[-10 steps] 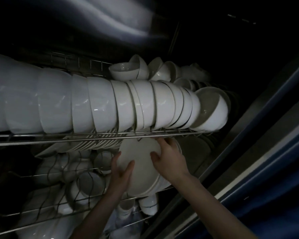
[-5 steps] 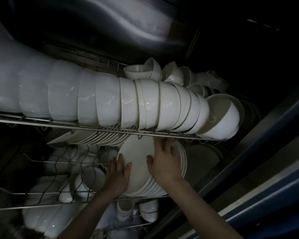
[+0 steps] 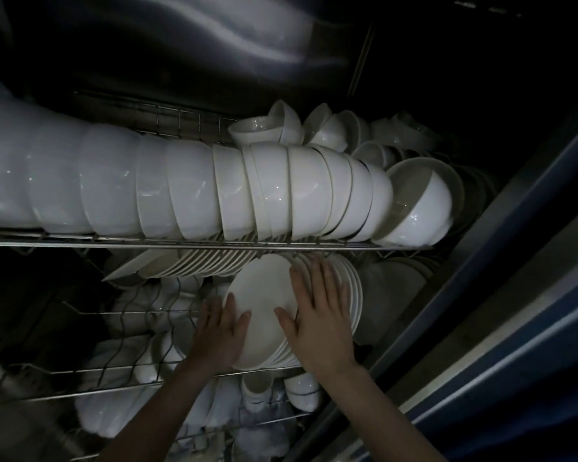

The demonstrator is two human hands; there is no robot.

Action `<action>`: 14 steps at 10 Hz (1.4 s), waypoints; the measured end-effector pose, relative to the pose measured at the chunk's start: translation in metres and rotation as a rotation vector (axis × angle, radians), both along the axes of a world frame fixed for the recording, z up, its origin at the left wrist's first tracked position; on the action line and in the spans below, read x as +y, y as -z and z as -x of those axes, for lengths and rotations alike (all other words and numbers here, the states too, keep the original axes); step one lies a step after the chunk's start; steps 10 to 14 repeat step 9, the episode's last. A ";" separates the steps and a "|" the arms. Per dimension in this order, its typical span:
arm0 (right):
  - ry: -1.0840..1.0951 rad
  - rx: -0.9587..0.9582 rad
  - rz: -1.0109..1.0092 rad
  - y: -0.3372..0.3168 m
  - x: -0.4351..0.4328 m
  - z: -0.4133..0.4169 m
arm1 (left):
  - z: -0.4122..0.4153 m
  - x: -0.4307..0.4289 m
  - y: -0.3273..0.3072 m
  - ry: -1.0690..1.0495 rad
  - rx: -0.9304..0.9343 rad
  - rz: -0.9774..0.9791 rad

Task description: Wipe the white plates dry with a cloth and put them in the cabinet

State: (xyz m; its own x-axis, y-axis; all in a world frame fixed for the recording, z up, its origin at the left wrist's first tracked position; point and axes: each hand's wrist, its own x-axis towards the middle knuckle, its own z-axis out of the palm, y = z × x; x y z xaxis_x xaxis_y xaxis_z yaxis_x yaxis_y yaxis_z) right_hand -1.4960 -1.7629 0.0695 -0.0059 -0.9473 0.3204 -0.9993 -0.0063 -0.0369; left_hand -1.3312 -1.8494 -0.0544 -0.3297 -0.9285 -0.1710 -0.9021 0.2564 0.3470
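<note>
The plates (image 3: 264, 315) are white, round and plain. They stand on edge in a tight stack on the lower rack (image 3: 90, 393) of the dark cabinet (image 3: 181, 61), leaning right. The front plate's face is turned up toward the camera, and the rims of those behind fan out at its right. The left hand (image 3: 219, 331) touches its left rim, and the right hand (image 3: 317, 315) lies flat over face and rims. More plates (image 3: 201, 265) lean in a row behind, at the left.
</note>
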 end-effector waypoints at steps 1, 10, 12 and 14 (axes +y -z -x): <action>0.004 -0.042 0.097 0.007 -0.001 -0.003 | 0.000 0.009 -0.015 -0.183 0.185 0.029; -0.239 -0.192 0.281 0.061 0.056 0.012 | -0.037 0.078 -0.039 0.093 0.278 0.097; -0.239 -0.192 0.281 0.061 0.056 0.012 | -0.037 0.078 -0.039 0.093 0.278 0.097; -0.239 -0.192 0.281 0.061 0.056 0.012 | -0.037 0.078 -0.039 0.093 0.278 0.097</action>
